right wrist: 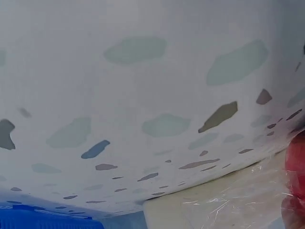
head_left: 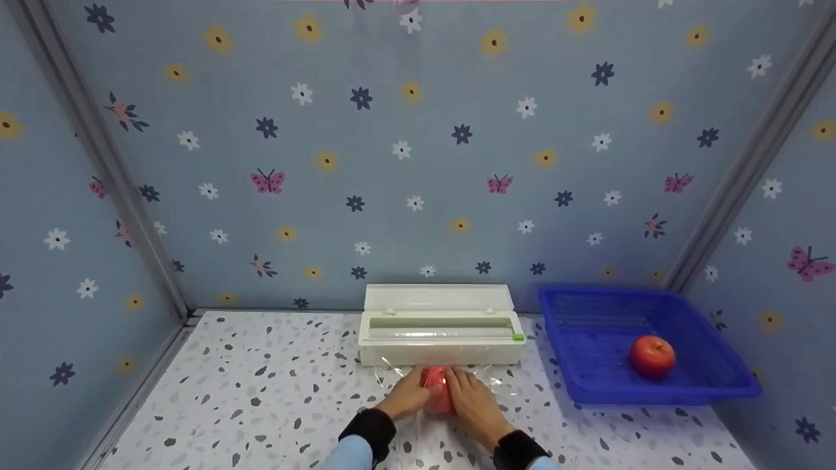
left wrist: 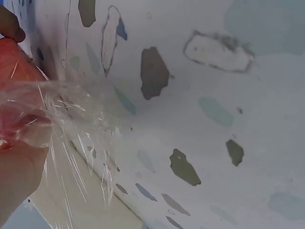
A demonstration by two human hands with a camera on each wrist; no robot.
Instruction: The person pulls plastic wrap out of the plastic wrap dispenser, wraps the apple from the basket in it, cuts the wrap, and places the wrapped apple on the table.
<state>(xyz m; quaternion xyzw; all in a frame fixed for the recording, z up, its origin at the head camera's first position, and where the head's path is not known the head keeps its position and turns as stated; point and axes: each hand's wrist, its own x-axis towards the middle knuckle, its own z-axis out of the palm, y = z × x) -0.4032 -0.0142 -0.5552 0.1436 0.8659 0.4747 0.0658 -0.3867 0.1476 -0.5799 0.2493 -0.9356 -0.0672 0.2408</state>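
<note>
A red apple (head_left: pixel 439 391) sits on the table between both hands, with clear cling film (left wrist: pixel 81 129) around it. My left hand (head_left: pixel 407 394) grips its left side, thumb across the front. On the other side my right hand (head_left: pixel 478 406) holds the apple and film, its fingers bent over the edge. Crinkled film spreads out beyond both hands towards a white cling film box (head_left: pixel 441 354), whose lid stands up and whose roll (head_left: pixel 441 333) shows inside. The right wrist view catches only a red edge of the apple (right wrist: pixel 296 162) at its right border.
To the right stands a blue plastic basket (head_left: pixel 578 385) with a second red apple (head_left: pixel 652 356) in it. A green slider (head_left: pixel 518 337) sits at the right end of the box's front edge. The speckled table (head_left: pixel 261 385) meets a flowered wall (head_left: pixel 405 196) behind the box.
</note>
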